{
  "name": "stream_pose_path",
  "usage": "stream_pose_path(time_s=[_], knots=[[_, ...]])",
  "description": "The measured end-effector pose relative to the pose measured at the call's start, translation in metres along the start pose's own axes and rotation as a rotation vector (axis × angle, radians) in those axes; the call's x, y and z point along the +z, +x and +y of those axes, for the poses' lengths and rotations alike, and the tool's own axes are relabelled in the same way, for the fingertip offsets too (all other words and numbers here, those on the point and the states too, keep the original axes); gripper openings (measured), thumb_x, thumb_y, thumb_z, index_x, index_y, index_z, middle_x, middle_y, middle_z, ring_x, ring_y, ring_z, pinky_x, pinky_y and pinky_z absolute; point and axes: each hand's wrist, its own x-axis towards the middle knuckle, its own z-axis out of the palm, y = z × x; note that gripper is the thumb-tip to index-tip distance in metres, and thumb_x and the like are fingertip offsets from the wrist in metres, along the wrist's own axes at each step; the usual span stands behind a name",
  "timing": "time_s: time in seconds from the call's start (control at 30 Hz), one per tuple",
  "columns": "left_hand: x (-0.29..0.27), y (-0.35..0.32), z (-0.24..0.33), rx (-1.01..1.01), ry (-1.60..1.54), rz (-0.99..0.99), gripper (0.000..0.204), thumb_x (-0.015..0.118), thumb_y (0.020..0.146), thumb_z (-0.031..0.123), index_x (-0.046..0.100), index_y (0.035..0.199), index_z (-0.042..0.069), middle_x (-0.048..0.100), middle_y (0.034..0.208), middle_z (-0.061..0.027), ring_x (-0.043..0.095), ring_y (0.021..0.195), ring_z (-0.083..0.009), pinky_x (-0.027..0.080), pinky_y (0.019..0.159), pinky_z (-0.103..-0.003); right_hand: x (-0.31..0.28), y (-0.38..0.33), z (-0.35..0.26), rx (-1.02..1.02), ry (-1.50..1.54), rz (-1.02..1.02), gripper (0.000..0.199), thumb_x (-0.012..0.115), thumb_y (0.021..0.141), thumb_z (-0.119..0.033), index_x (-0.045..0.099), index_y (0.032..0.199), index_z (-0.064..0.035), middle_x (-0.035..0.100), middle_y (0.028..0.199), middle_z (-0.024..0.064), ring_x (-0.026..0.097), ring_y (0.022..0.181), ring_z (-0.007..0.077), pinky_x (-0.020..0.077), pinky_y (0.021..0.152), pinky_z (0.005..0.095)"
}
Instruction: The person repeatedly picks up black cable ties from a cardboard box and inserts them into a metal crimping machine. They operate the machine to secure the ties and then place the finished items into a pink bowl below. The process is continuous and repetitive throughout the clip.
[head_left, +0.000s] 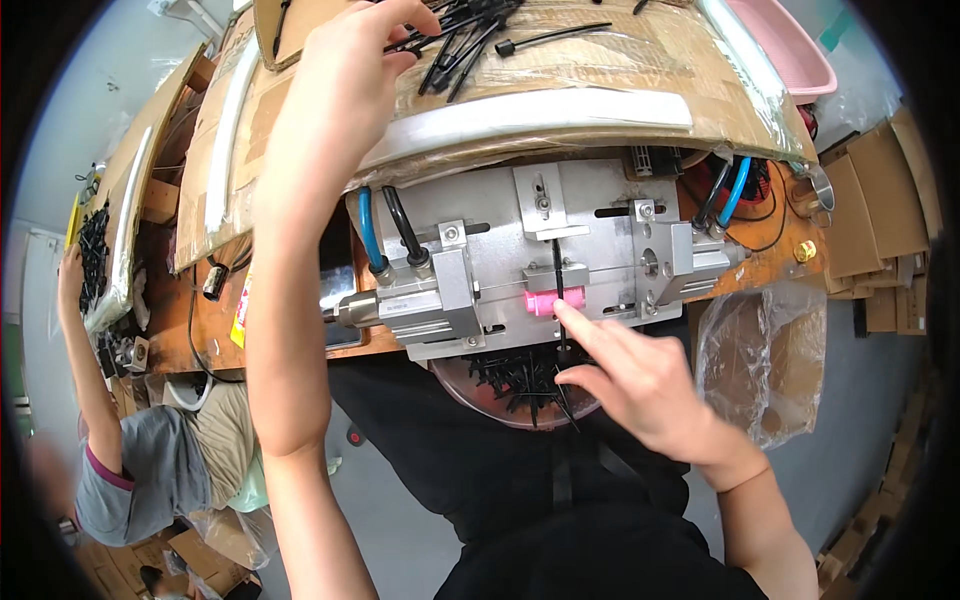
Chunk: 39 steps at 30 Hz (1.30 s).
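My left hand (365,60) reaches over a pile of thin black rods with knob-like heads (470,40) on the cardboard-covered shelf; its thumb and fingers are apart, and the frame's top edge cuts off part of it. One black rod (559,270) lies upright in the view across a metal fixture (500,300), over a pink block (541,303). With its index finger stretched out, my right hand (645,380) touches the rod at the pink block. Its thumb is spread near the rod's lower knob, not closed round it.
Under the fixture's front edge, a round bowl (450,385) holds many black parts. Metal cylinders with blue and black hoses (372,235) flank the fixture. A pink basin (785,45) stands at the back right. At the left, a co-worker (150,480) reaches toward another heap of black parts.
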Motion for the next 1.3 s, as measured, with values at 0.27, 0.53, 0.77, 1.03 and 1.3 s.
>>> stream_pose_path(time_s=[0.27,0.53,0.77,1.03,1.3], knots=[[-0.05,0.012,0.037,0.007,-0.026,-0.167,0.026,0.063,0.09,0.006,0.063,0.116,0.004,0.067,0.089,-0.008,0.06,0.082,-0.0131,0.049,0.076,-0.027,-0.067,0.185,0.062,-0.385,-0.652,0.191,0.024,0.064,0.089,-0.011,0.066,0.11,0.0013,0.07,0.089,0.0161,0.068,0.072,0.0192,0.0451,0.054,0.0236],[-0.025,-0.047,0.016,0.008,-0.503,0.16,0.044,0.062,0.087,0.001,0.059,0.131,0.007,0.058,0.084,-0.003,0.052,0.075,-0.0105,0.044,0.071,-0.024,-0.107,0.177,0.041,0.265,-0.001,0.171,0.022,0.065,0.088,-0.011,0.067,0.105,0.003,0.072,0.083,0.0105,0.069,0.07,0.0126,0.0529,0.058,0.0235],[0.064,-0.203,0.1,0.036,0.078,-0.049,0.065,0.071,0.074,0.003,0.05,0.135,-0.004,0.051,0.093,-0.0079,0.052,0.087,-0.0228,0.045,0.083,-0.033,-0.113,0.09,0.061,0.163,0.383,0.393,0.026,0.063,0.093,-0.011,0.063,0.114,0.004,0.071,0.097,0.0167,0.068,0.076,0.0148,0.0441,0.054,0.0206],[0.091,-0.202,0.106,-0.026,0.119,-0.139,0.067,0.072,0.076,0.002,0.046,0.137,-0.005,0.051,0.096,-0.0101,0.05,0.09,-0.026,0.044,0.081,-0.038,-0.091,0.064,0.039,0.113,0.466,0.463,0.018,0.06,0.095,-0.006,0.061,0.11,0.0046,0.069,0.103,0.0185,0.065,0.079,0.0135,0.0454,0.055,0.02],[0.082,-0.202,0.102,-0.019,0.092,-0.144,0.063,0.065,0.078,-0.001,0.045,0.137,-0.008,0.051,0.097,-0.0104,0.051,0.09,-0.0241,0.047,0.08,-0.033,-0.02,-0.001,0.016,0.067,0.191,0.349,0.054,0.076,0.072,0.011,0.062,0.123,0.0026,0.069,0.096,0.0127,0.066,0.075,0.015,0.0551,0.065,0.0293]])
